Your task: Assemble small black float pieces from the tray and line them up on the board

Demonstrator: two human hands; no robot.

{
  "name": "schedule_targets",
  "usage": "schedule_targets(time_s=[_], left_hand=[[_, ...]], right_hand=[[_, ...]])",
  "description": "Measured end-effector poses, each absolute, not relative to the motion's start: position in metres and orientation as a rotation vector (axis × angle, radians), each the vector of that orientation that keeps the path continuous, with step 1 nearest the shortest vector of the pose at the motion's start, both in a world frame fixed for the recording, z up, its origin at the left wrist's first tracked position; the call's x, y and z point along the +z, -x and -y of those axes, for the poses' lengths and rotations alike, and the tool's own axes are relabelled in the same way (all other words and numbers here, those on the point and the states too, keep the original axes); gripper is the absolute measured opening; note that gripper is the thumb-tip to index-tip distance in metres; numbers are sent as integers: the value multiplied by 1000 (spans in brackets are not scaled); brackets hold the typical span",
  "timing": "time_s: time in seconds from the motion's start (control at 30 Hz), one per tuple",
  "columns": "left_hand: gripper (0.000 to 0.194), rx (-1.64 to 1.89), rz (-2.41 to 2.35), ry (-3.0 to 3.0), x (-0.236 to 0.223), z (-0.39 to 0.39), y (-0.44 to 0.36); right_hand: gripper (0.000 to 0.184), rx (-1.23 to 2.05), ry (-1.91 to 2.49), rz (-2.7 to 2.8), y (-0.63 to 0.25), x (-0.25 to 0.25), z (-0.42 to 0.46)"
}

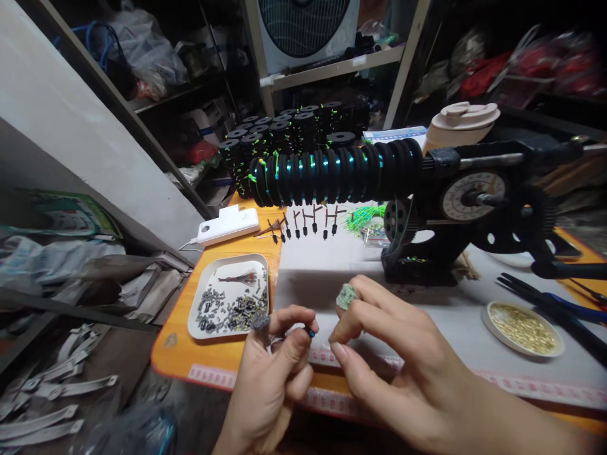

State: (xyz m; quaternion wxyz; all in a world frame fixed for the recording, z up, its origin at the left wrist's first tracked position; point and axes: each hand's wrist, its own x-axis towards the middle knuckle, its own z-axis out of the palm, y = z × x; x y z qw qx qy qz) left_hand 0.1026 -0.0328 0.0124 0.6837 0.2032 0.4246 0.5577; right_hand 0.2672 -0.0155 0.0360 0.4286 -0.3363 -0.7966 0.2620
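My left hand is closed, with thumb and forefinger pinching a tiny dark piece with a blue end. To its right, my right hand has thumb and forefinger pressed together; anything between them is too small to make out. A grey wrap sits on a left finger and a green wrap on a right one. Beyond both hands, a row of black foam spools wound with blue and green line is mounted on a black hand-cranked winder. Small dark pieces show below the spools.
At left stands a white tray of small grey and black parts. A dish of brass-coloured bits and black pliers lie at right. A measuring tape runs along the table's front edge. More black spools stand behind.
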Motion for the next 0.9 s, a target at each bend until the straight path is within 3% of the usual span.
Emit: schedule_targets(time_s=[0.33,0.77,0.9], left_hand=[[22,1253,-973,-499,15,35,-104],[27,1445,-1034,-582,9,36,-110],[34,1424,-1021,-577,5,40,-114]], right_hand=[[14,608,864,2003,-267,35,16],[22,85,730,2135,-269,13,13],[19,175,740,2078,-269,20,13]])
